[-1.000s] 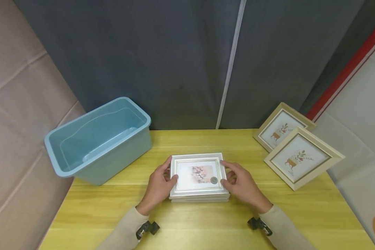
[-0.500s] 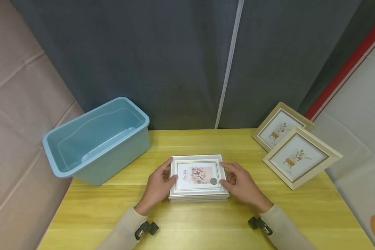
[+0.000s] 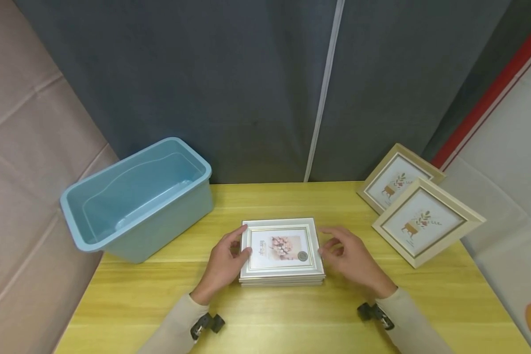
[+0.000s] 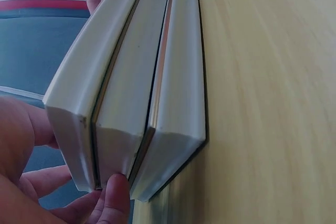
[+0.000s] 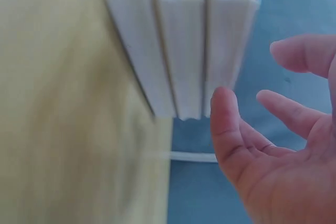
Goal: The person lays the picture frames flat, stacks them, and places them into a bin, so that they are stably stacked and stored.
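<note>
A stack of three white picture frames point(image 3: 276, 278) lies flat on the wooden table, the top one showing a pink flower print. My left hand point(image 3: 223, 263) holds the stack's left side, its thumb at the top frame's edge and fingers along the side. The left wrist view shows a fingertip point(image 4: 115, 192) against the stacked edges. Just right of the stack, my right hand point(image 3: 351, 258) is apart from it. Its fingers are spread and loosely bent with nothing between them, as the right wrist view of the hand point(image 5: 283, 166) also shows.
A blue plastic bin point(image 3: 159, 221) stands at the back left of the table point(image 3: 265, 319). Two beige picture frames, the front one point(image 3: 444, 255) overlapping the rear one point(image 3: 376, 194), stand tilted at the right. A dark curtain point(image 3: 203, 88) hangs behind the table.
My right hand has let go of the stack's right side and drawn back slightly to the right. My left hand and the stack stay in nearly the same place.
</note>
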Motion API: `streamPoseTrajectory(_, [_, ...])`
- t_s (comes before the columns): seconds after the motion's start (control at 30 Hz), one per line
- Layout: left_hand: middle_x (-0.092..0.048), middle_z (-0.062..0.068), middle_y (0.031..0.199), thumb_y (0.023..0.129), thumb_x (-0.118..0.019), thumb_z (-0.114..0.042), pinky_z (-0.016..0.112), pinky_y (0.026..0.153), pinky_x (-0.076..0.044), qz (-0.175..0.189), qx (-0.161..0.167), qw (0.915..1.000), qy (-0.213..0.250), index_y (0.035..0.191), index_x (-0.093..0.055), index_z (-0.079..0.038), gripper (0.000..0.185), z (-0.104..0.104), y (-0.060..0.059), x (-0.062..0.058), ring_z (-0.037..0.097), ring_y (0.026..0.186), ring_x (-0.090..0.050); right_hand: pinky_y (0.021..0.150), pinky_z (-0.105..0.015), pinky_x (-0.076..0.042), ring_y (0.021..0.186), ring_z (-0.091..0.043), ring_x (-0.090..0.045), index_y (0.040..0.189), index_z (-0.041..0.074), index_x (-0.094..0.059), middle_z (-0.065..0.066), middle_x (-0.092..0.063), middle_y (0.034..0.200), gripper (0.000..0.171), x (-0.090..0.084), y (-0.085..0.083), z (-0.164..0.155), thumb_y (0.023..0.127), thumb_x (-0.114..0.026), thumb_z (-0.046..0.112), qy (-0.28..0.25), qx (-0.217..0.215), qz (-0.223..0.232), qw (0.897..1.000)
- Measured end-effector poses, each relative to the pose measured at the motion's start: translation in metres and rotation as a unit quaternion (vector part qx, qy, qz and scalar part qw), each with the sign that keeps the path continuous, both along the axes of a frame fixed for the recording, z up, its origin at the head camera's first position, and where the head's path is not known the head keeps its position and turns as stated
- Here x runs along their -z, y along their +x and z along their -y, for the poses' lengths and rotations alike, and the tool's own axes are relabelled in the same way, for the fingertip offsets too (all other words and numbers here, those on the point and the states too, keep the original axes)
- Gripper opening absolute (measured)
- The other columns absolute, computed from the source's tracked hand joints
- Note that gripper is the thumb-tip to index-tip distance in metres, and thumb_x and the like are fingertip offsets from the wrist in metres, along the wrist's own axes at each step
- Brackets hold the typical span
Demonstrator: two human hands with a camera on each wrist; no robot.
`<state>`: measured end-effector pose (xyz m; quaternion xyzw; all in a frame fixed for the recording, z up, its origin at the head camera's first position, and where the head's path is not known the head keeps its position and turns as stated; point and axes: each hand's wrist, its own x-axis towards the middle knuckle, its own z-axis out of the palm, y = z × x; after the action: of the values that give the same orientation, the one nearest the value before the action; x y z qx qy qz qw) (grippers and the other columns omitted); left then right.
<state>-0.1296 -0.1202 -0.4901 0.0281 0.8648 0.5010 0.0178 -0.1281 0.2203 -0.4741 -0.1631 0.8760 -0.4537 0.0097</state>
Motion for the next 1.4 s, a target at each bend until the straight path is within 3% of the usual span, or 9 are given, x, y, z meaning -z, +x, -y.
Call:
streamPoseTrajectory(0.1, [-0.061, 0.014, 0.144, 0.098, -0.073, -0.012, 0.034, 0.082, -0.058, 0.003, -0.001, 1.0, 0.004, 0.156, -0.054, -0.022, 0.061, 0.001, 0.0, 0.0, 0.024, 0.107, -0.065, 0.083, -0.033, -0.062, 0.102, -0.022, -0.07, 0.144, 0.006, -0.062, -0.016, -0.067, 0.131, 0.05, -0.009, -0.001, -0.006, 0.095, -0.074, 0.005, -0.007, 0.004, -0.023, 1.0])
streamPoseTrajectory(0.2, [-0.06, 0.014, 0.144, 0.098, -0.073, -0.012, 0.033, 0.081, -0.058, 0.006, -0.002, 1.0, 0.007, 0.156, -0.054, -0.022, 0.062, 0.001, 0.0, 0.001, 0.025, 0.109, -0.065, 0.083, -0.032, -0.063, 0.103, -0.022, -0.07, 0.141, 0.01, -0.064, -0.011, -0.068, 0.128, 0.046, -0.019, 0.0, -0.011, 0.097, -0.075, 0.007, -0.004, 0.021, -0.041, 0.999])
streamPoseTrajectory(0.33, [-0.06, 0.015, 0.145, 0.098, -0.073, -0.012, 0.033, 0.079, -0.057, 0.006, 0.0, 1.0, 0.005, 0.156, -0.053, -0.022, 0.062, 0.001, 0.0, 0.0, 0.026, 0.112, -0.064, 0.082, -0.027, -0.062, 0.104, -0.019, -0.069, 0.14, 0.016, -0.066, -0.005, -0.067, 0.131, 0.044, -0.031, 0.004, -0.02, 0.097, -0.077, 0.01, -0.001, 0.039, -0.074, 0.996])
streamPoseTrajectory(0.47, [-0.06, 0.013, 0.145, 0.098, -0.074, -0.013, 0.031, 0.077, -0.056, 0.01, -0.002, 0.9999, 0.0, 0.156, -0.053, -0.025, 0.063, 0.001, 0.001, 0.0, 0.026, 0.114, -0.064, 0.081, -0.019, -0.059, 0.104, -0.016, -0.067, 0.139, 0.013, -0.067, -0.003, -0.066, 0.131, 0.047, -0.045, 0.008, -0.031, 0.094, -0.077, 0.002, -0.014, 0.046, -0.123, 0.991])
streamPoseTrajectory(0.77, [-0.061, 0.011, 0.142, 0.097, -0.075, -0.015, 0.033, 0.08, -0.057, 0.022, -0.007, 0.9997, 0.008, 0.156, -0.053, -0.027, 0.064, 0.001, 0.001, -0.002, 0.026, 0.114, -0.064, 0.084, -0.007, -0.054, 0.107, -0.003, -0.065, 0.138, 0.01, -0.068, 0.012, -0.066, 0.13, 0.06, -0.07, 0.013, -0.063, 0.084, -0.079, -0.014, -0.025, 0.072, -0.211, 0.974])
streamPoseTrajectory(1.03, [-0.062, 0.01, 0.139, 0.097, -0.075, -0.015, 0.033, 0.08, -0.056, 0.029, -0.009, 0.9995, 0.008, 0.156, -0.052, -0.029, 0.065, 0.001, 0.001, -0.002, 0.025, 0.11, -0.063, 0.084, -0.007, -0.054, 0.107, -0.002, -0.065, 0.134, -0.003, -0.069, 0.01, -0.068, 0.125, 0.059, -0.082, 0.016, -0.092, 0.078, -0.074, -0.023, -0.051, 0.104, -0.248, 0.962])
streamPoseTrajectory(1.2, [-0.062, 0.011, 0.139, 0.097, -0.076, -0.015, 0.032, 0.078, -0.056, 0.023, -0.004, 0.9997, 0.003, 0.156, -0.053, -0.027, 0.064, 0.001, 0.0, -0.002, 0.024, 0.111, -0.063, 0.085, -0.006, -0.052, 0.108, -0.003, -0.066, 0.131, -0.008, -0.069, 0.005, -0.071, 0.126, 0.055, -0.083, 0.018, -0.111, 0.078, -0.074, -0.024, -0.072, 0.149, -0.262, 0.951])
streamPoseTrajectory(1.4, [-0.062, 0.011, 0.139, 0.097, -0.076, -0.015, 0.032, 0.078, -0.057, 0.026, -0.007, 0.9996, 0.004, 0.156, -0.053, -0.027, 0.065, 0.0, -0.001, -0.001, 0.024, 0.111, -0.064, 0.086, -0.004, -0.049, 0.11, 0.0, -0.065, 0.128, -0.009, -0.07, 0.01, -0.071, 0.126, 0.048, -0.086, 0.021, -0.134, 0.081, -0.075, -0.017, -0.084, 0.217, -0.28, 0.931])
